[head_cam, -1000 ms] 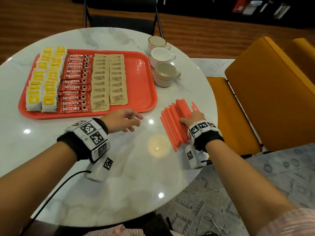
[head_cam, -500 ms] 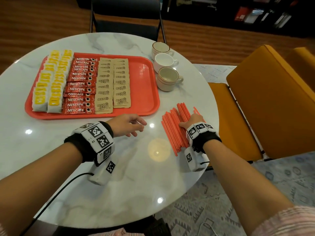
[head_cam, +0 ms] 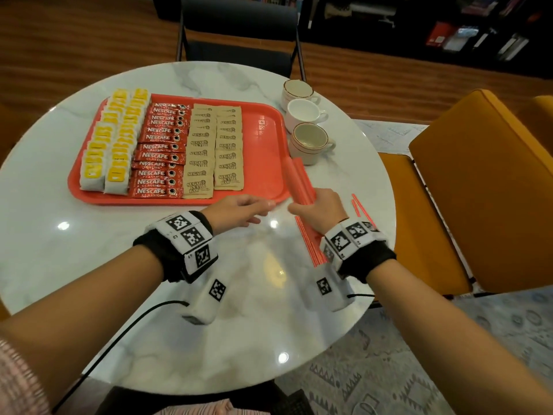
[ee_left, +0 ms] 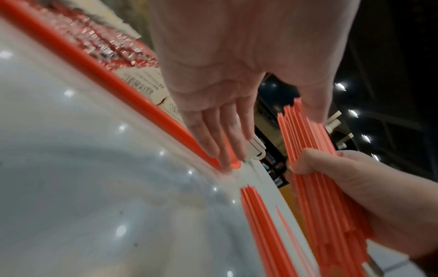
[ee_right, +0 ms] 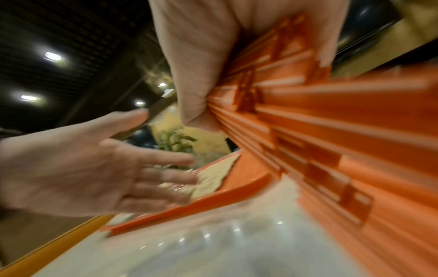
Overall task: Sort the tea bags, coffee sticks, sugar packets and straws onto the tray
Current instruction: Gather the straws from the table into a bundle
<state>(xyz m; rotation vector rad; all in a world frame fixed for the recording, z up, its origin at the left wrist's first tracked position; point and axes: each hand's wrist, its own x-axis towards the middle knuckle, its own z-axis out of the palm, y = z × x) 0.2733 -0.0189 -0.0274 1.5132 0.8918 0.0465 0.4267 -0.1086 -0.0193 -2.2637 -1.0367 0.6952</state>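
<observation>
**Right hand lifts a bundle of straws beside the tray**

The right hand [head_cam: 321, 209] wraps curled fingers around a bundle of orange straws [head_cam: 300, 181], its far end over the red tray [head_cam: 263, 139] at that tray's 4 o'clock corner. The left hand [head_cam: 236, 212] hovers alongside, fingers straight and loosely spread, holding nothing. Loose straws [head_cam: 311, 247] lie on the round marble table [head_cam: 119, 265]; three cups [head_cam: 308, 142] stand at the tray's 3 o'clock. Wooden floor, orange chair [head_cam: 478, 175].

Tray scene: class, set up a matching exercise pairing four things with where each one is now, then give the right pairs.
Things:
1. tea bags
2. sugar packets
3. cups
4. straw bundle

Places:
A. in the right hand
B. tray's left end
C. on the table, right of the tray
D. on the tray, right of the coffee sticks

Pairs: 1-B, 2-D, 3-C, 4-A
</observation>
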